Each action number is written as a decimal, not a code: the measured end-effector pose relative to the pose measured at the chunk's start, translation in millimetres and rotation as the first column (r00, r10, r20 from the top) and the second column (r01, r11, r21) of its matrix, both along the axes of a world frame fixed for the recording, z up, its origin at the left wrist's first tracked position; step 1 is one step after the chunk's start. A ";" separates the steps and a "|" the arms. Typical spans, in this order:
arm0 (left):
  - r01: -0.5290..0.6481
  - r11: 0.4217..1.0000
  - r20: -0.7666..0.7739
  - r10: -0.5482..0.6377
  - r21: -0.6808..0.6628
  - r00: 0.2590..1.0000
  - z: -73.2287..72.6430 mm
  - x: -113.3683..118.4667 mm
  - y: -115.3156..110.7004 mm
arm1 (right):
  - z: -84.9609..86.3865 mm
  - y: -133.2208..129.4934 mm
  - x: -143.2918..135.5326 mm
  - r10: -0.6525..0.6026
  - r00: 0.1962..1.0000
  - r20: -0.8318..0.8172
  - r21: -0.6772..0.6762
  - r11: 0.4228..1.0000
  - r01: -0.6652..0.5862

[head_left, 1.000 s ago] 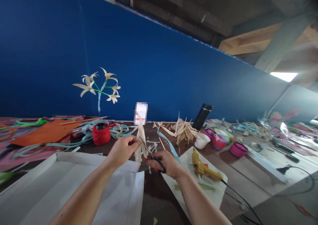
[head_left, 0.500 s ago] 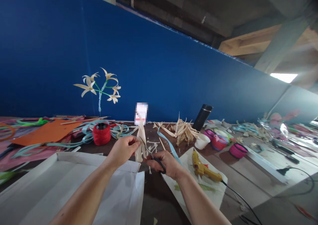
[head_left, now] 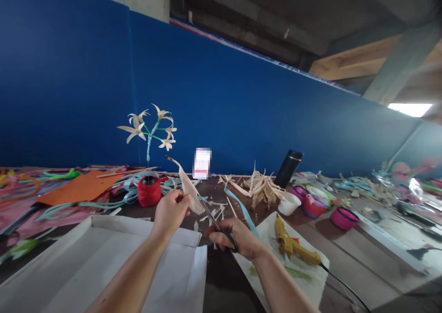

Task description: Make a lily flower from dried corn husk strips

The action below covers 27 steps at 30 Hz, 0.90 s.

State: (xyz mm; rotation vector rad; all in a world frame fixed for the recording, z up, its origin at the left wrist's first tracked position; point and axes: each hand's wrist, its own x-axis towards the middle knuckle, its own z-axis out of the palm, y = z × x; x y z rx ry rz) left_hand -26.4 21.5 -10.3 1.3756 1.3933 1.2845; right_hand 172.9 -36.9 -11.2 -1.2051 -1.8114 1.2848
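Between the fingertips of my left hand (head_left: 171,211) is a pale dried corn husk (head_left: 188,186), its narrow brown tip pointing up and left. My right hand (head_left: 233,237) grips black-handled scissors (head_left: 226,235) by the loops. Their blades lie along the husk's right lower edge; whether they are touching it I cannot tell. Cut husk scraps (head_left: 217,211) are scattered on the dark table just beyond the scissors. A pile of dried husks (head_left: 264,188) lies farther back, to the right. Behind my left hand stands a red spool (head_left: 149,192).
A white box lid (head_left: 138,267) lies under my left forearm. A yellow glue gun (head_left: 293,246) rests on paper to the right, its cord trailing off. A white cup (head_left: 289,204) and a black flask (head_left: 289,168) stand behind. A husk flower stem (head_left: 149,142) rises before the blue wall.
The husk has turned from nearly upright to leaning left, and the scissors have drawn slightly away to its lower right side. The whole view has shifted a little.
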 end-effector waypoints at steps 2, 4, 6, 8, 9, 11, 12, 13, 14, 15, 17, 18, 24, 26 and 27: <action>0.009 1.000 0.028 -0.009 0.010 1.000 -0.8 1.5 -0.3 | 0.8 -0.6 -1.1 -0.009 1.000 0.005 -0.004 1.000 0.009; 0.014 1.000 0.056 -0.014 0.007 0.998 -0.6 3.1 -0.9 | -0.2 -0.3 -1.4 -0.005 1.000 0.009 -0.010 1.000 0.005; 0.009 1.000 0.069 -0.009 -0.003 0.998 0.4 4.3 -1.7 | -2.9 0.6 -0.8 -0.010 0.999 0.031 -0.017 1.000 0.011; 0.013 1.000 0.067 -0.012 -0.012 0.998 1.4 5.6 -2.8 | -6.1 1.8 -0.3 -0.031 0.998 0.058 -0.021 0.999 0.032; 0.021 1.000 0.067 -0.020 -0.015 0.998 1.7 6.4 -3.4 | -7.3 2.3 -0.2 -0.038 0.997 0.067 -0.020 0.999 0.040; 0.047 0.999 0.079 -0.045 -0.022 0.996 1.9 8.5 -4.9 | -7.8 2.8 -0.9 -0.045 0.997 0.059 -0.009 0.999 0.046; 0.062 0.998 0.091 -0.059 -0.028 0.994 1.9 9.9 -5.7 | -7.1 2.7 -1.5 -0.045 0.998 0.046 -0.002 0.999 0.045; 0.074 0.997 0.105 -0.070 -0.034 0.992 1.8 11.5 -6.7 | -5.8 2.4 -2.2 -0.043 0.999 0.033 0.005 0.999 0.043; 0.086 0.995 0.122 -0.080 -0.042 0.989 1.9 13.3 -7.7 | -4.3 2.1 -2.9 -0.043 0.999 0.018 0.011 0.999 0.043; 0.099 0.994 0.140 -0.091 -0.053 0.986 1.9 15.4 -8.9 | -2.7 1.8 -3.5 -0.045 0.999 0.005 0.014 0.999 0.045; 0.127 0.989 0.179 -0.111 -0.078 0.978 2.2 19.7 -11.4 | -0.5 1.3 -4.2 -0.057 0.998 -0.010 0.019 0.998 0.058; 0.145 0.985 0.203 -0.124 -0.091 0.971 2.2 21.8 -12.7 | -0.2 1.2 -4.2 -0.071 0.997 -0.011 0.019 0.997 0.071; 0.211 0.970 0.296 -0.167 -0.124 0.940 0.2 31.8 -17.7 | -6.5 3.5 -3.1 -0.150 0.988 -0.017 -0.002 0.989 0.150; 0.217 0.969 0.304 -0.172 -0.121 0.937 -0.8 33.7 -18.3 | -8.9 4.5 -2.9 -0.168 0.985 -0.027 0.000 0.986 0.168; 0.217 0.969 0.308 -0.172 -0.120 0.936 -1.0 34.4 -18.6 | -9.8 4.9 -2.7 -0.169 0.985 -0.031 0.003 0.986 0.169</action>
